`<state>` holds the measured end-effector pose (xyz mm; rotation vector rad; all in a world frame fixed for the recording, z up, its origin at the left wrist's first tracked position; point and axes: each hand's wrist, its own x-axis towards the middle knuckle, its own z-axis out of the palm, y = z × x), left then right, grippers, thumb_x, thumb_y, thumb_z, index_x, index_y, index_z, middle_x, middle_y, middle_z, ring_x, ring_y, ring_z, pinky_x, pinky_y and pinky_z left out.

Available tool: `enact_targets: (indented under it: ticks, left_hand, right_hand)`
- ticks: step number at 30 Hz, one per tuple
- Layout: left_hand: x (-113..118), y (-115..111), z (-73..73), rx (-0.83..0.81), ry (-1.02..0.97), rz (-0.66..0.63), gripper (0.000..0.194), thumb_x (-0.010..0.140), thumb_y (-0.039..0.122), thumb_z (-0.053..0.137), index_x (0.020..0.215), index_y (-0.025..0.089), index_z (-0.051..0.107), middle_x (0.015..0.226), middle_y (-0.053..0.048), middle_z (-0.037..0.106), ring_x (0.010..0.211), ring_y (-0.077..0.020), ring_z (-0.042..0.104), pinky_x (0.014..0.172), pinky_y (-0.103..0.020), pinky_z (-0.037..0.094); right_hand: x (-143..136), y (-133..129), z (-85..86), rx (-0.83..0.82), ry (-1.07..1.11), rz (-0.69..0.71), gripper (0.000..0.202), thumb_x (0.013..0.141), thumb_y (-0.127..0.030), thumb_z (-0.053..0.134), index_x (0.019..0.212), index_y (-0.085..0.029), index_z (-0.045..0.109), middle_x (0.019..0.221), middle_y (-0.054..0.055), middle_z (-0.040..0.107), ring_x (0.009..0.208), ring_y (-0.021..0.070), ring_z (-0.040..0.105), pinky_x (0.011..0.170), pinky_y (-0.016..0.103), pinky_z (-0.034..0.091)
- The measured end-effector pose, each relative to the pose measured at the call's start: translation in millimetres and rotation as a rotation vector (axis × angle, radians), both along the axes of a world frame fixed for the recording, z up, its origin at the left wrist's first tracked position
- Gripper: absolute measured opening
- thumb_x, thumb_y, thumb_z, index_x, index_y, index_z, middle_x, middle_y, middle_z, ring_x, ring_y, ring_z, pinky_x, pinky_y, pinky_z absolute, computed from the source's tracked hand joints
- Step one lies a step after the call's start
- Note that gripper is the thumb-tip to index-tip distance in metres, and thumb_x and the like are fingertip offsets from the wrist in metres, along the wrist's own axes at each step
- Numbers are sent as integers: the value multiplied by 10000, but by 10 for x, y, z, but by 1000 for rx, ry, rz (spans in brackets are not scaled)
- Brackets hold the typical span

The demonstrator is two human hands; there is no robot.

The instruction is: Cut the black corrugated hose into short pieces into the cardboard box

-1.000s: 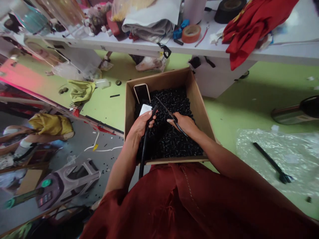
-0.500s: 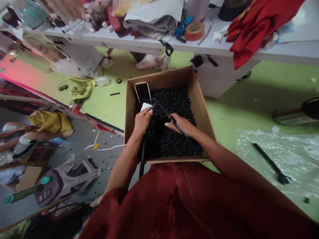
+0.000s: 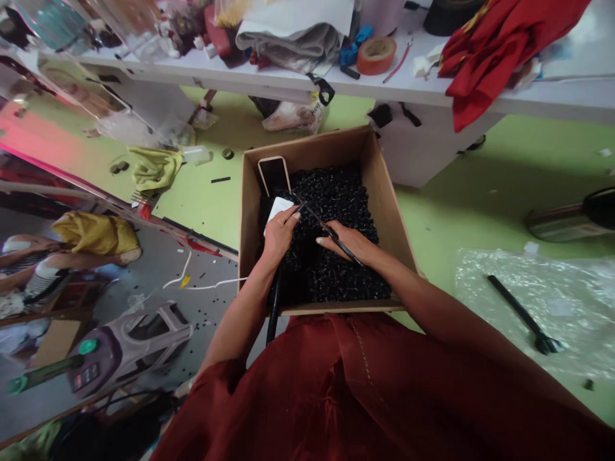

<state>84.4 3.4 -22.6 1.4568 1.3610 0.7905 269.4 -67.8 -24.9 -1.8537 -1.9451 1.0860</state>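
A cardboard box [image 3: 396,224] holds a heap of small black pieces [image 3: 336,186]. Over the heap, my left hand [image 3: 280,232] is closed on a black ribbed tube [image 3: 274,310], which runs down across the box's near edge. My right hand [image 3: 348,242] is wrapped round a long thin dark tool [image 3: 343,248], whose far end reaches toward my left fingertips. What kind of tool it is, I cannot tell. Beside my left hand lies a white object [image 3: 280,207]. A phone [image 3: 274,177] leans against the box's back left wall.
Behind the box stands a white table [image 3: 269,82] with an orange tape roll [image 3: 377,55] and red cloth [image 3: 500,57]. At right, a black strip [image 3: 516,307] lies on clear plastic [image 3: 567,282]. A grey-purple stool [image 3: 129,342] and another person's legs [image 3: 52,272] are at left.
My left hand has moved slightly right and up, and less of the tube's end sticks out beyond its fingers. More of the white object shows. My right hand has barely moved.
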Motion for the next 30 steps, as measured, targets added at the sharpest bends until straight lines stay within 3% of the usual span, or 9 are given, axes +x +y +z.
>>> enact_targets:
  ticks: [3, 7, 12, 18, 30]
  left_hand:
    - [-5, 2, -61, 141, 53, -74, 300, 830, 307, 588, 1086, 213, 713, 1082, -45, 693, 1033, -194, 597, 959, -310, 409]
    - [-1, 2, -89, 178, 79, -93, 295, 844, 306, 572, 1088, 211, 708, 1092, -49, 695, 1047, -199, 602, 976, -325, 407]
    - [24, -19, -38, 185, 90, -95, 263, 838, 276, 582, 1052, 209, 722, 1041, -47, 705, 1004, -199, 614, 962, -313, 409]
    - [40, -28, -7, 164, 96, -86, 250, 830, 259, 587, 1033, 212, 725, 1032, -42, 707, 999, -200, 608, 967, -316, 400]
    - [42, -4, -65, 74, 78, -60, 244, 811, 247, 595, 1006, 188, 729, 969, -47, 705, 949, -190, 604, 910, -307, 419]
  right_hand:
    - [1, 1, -4, 5, 14, 2, 476, 897, -551, 449, 1202, -186, 478, 1140, 119, 649, 1044, 259, 622, 841, 315, 445]
    - [8, 9, -21, 1, 44, -12, 446, 901, -532, 457, 1186, -190, 484, 1175, 117, 641, 1064, 262, 613, 836, 313, 451]
    - [7, 17, -33, 3, 50, -12, 432, 904, -540, 443, 1161, -196, 491, 1154, 110, 650, 1049, 261, 616, 813, 301, 450]
    - [3, 1, 27, 22, 4, -23, 352, 931, -507, 390, 1048, -208, 533, 961, 71, 685, 881, 222, 647, 746, 270, 431]
    - [-28, -18, 8, 73, -90, -43, 215, 889, -361, 441, 977, -205, 560, 875, 67, 696, 826, 210, 651, 702, 242, 408]
